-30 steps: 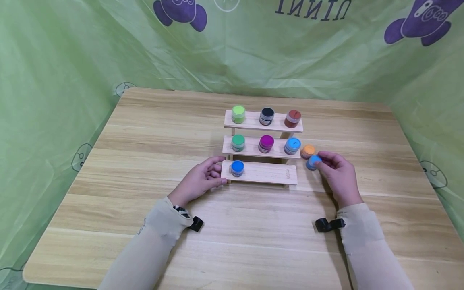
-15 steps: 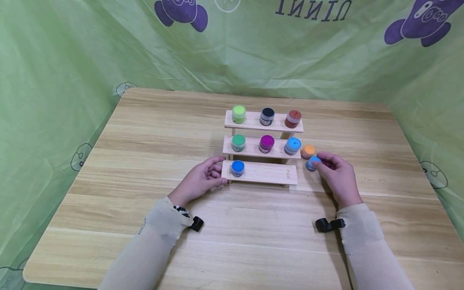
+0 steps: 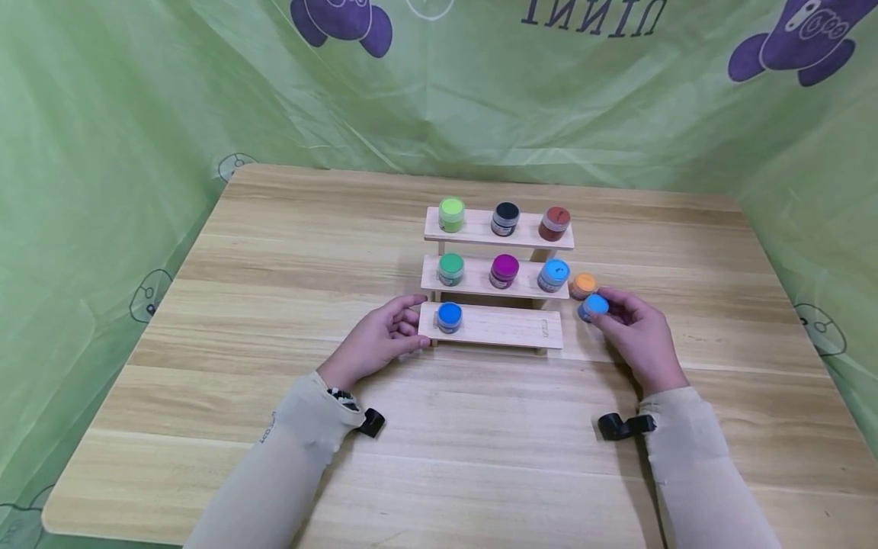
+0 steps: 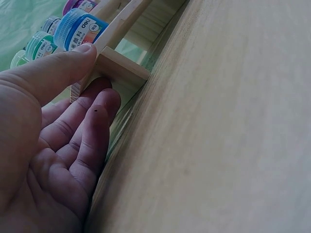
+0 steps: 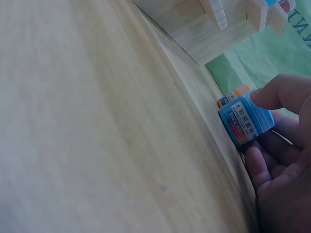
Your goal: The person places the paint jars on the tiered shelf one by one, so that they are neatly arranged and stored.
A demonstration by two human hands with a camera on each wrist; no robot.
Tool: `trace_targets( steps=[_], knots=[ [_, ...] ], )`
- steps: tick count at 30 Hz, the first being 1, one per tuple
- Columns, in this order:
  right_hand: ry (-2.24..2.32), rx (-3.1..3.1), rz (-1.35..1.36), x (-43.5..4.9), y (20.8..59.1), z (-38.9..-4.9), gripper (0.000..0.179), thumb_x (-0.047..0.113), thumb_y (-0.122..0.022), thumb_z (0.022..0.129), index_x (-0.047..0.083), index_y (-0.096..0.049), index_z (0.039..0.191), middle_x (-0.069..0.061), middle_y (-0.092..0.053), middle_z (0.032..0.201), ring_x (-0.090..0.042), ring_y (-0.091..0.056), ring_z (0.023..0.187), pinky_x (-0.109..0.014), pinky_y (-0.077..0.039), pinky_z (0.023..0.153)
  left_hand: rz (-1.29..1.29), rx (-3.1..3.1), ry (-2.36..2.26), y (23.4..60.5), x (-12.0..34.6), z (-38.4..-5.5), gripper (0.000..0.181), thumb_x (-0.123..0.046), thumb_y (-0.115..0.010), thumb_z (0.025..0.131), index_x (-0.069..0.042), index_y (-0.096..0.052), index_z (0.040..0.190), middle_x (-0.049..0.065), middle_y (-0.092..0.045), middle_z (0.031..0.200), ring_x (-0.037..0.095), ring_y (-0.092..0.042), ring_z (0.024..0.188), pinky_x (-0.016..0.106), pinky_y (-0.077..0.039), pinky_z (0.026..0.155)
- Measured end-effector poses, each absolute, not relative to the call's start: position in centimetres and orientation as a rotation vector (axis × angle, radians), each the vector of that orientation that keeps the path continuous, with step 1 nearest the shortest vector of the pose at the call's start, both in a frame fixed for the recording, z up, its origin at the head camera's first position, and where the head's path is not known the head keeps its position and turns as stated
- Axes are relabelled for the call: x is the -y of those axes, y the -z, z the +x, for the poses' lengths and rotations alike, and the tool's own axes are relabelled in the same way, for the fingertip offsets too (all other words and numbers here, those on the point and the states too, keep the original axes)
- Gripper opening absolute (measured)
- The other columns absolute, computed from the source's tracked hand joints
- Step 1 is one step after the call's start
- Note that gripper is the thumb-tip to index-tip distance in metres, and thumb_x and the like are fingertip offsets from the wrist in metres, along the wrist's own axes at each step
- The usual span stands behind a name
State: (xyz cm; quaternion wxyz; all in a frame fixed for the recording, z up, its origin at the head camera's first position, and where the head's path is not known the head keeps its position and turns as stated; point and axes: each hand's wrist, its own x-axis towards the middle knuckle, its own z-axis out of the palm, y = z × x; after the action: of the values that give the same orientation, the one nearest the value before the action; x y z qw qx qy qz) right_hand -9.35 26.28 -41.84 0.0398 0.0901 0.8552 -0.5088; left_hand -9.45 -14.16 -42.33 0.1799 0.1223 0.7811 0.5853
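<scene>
A three-step wooden display rack (image 3: 507,328) carries small paint jars. My left hand (image 3: 373,343) holds the left end of its lowest step, thumb at the front corner and index finger at the back one. Close to that thumb stands a dark blue paint jar (image 4: 80,30). To the right of the rack, my right hand (image 3: 638,335) pinches a light blue paint jar (image 5: 245,119) that sits low at the table surface. Right behind this jar is an orange paint jar (image 3: 584,286). The right hand's fingertips are partly hidden behind the jar.
Light green (image 3: 451,215), black (image 3: 505,219) and brown-red (image 3: 554,223) jars line the top step. Green (image 3: 450,269), purple (image 3: 504,271) and sky blue (image 3: 553,275) jars stand on the middle one. A green printed curtain (image 3: 425,99) surrounds the wooden table (image 3: 480,457).
My right thumb has slid from the light blue jar's lid down toward its near side, uncovering more of the lid. The left hand and the rack keep their places.
</scene>
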Motion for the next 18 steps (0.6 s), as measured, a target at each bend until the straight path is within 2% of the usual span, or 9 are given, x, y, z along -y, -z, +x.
trace_targets(
  steps=[18],
  knots=[
    [1.603, -2.618, 0.399, -25.93, 41.88, -9.19, 0.063, 0.04, -0.076, 0.09, 0.005, -0.057, 0.138, -0.004, -0.059, 0.127, -0.008, -0.056, 0.103, -0.009, -0.049, 0.079, 0.34, -2.219, -1.658, 42.46, 14.13, -9.41, 0.07, -0.005, -0.08, 0.085, -0.006, -0.046, 0.147, 0.011, -0.066, 0.11, 0.02, -0.063, 0.092, 0.026, -0.057, 0.073]
  ],
)
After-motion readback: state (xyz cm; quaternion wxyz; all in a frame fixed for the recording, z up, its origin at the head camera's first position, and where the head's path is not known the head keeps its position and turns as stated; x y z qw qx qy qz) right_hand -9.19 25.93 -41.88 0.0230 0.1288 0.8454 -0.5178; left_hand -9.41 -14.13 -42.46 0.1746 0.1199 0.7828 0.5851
